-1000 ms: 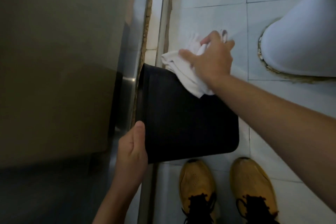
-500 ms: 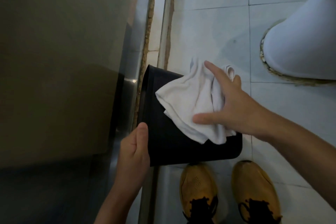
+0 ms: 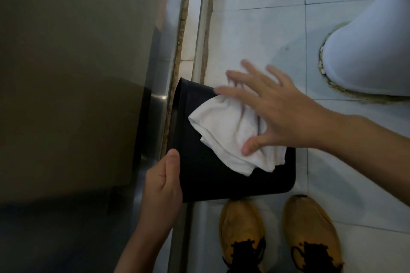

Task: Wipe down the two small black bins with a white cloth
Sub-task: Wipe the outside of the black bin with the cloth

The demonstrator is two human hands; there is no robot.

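My left hand grips the near left edge of the black bin, thumb lying along its side. My right hand is spread wide, fingers straight, pressing the white cloth flat against the bin's upturned side. The bin lies tipped over the tiled floor, just ahead of my yellow shoes, beside a metal door frame.

The cloth and right hand cover part of the bin, and its open mouth cannot be seen. The left hand hides the bin's near left corner, its fingers out of sight behind the wall. Only 1 bin shows; both shoes and the white pedestal are cut off by the frame's edges.
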